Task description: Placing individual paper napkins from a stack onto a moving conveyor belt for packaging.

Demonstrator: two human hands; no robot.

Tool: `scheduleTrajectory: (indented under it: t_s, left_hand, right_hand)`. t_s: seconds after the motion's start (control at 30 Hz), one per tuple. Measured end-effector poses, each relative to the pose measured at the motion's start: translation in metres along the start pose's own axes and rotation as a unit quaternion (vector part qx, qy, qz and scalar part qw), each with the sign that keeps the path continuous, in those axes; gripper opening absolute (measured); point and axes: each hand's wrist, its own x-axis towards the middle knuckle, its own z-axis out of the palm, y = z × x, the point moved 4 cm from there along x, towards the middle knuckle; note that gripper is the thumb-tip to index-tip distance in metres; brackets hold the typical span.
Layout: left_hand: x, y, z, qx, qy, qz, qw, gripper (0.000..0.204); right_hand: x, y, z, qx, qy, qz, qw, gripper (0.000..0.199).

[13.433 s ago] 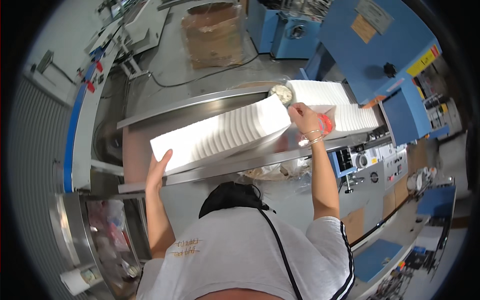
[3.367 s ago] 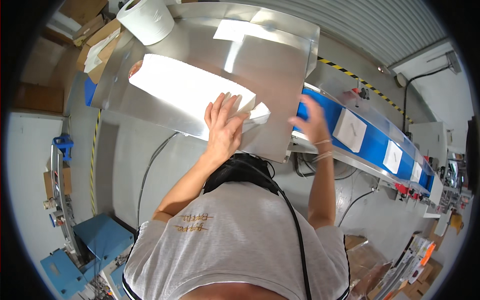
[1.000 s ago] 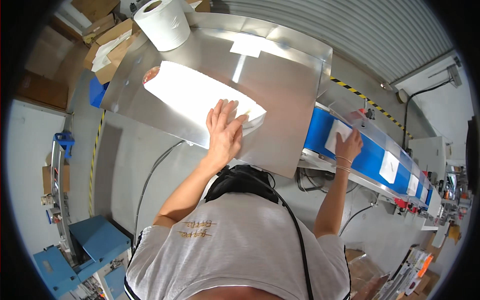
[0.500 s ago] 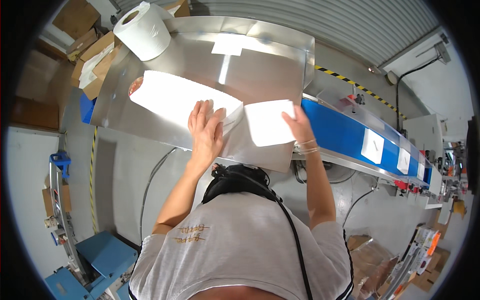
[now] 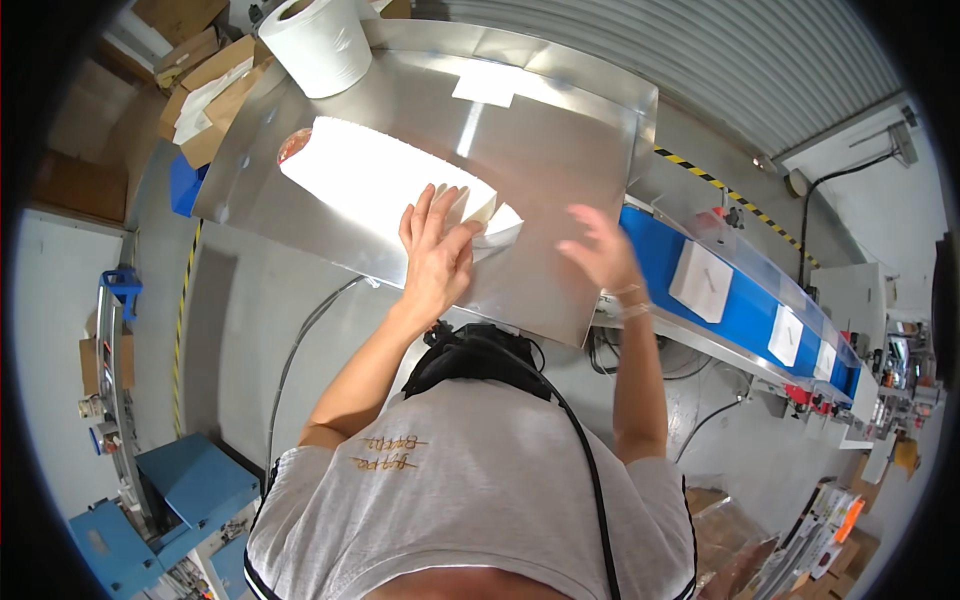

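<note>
A long row of white flat packets (image 5: 385,180) lies on a shiny steel table (image 5: 560,170). My left hand (image 5: 437,250) rests flat on the near end of the row, fingers spread. Blurred from motion, my right hand (image 5: 603,250) hovers over the table's right part with its fingers apart and nothing in it. To its right runs a blue conveyor belt (image 5: 745,305) with single white packets (image 5: 702,282) spaced along it.
A big roll of white paper (image 5: 318,40) stands at the table's far left corner, with cardboard boxes (image 5: 205,95) beside it. Blue machine parts (image 5: 160,500) stand at the lower left. A cable (image 5: 300,340) hangs under the table.
My right hand has let go of the packet it held near the table's right edge and is swinging back toward the row. One more packet rides the belt. My left hand stays on the row.
</note>
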Motion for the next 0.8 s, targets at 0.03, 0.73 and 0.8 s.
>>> scheduleTrajectory:
  t_s: [0.03,0.73,0.8]
  left_hand:
    - [0.0,0.0,0.001,0.001,-0.001,0.002,1.0,0.033]
    - [0.007,-0.017,-0.006,-0.001,0.013,-0.016,1.0,0.034]
    - [0.007,-0.016,-0.006,0.018,0.014,-0.007,1.0,0.034]
  right_hand:
    - [0.008,-0.022,0.021,0.032,-0.027,-0.007,0.999,0.054]
    - [-0.067,0.109,-0.1,-0.412,0.394,0.15,0.808,0.047]
    - [-0.045,0.091,-0.077,-0.399,0.343,0.035,0.85,0.05]
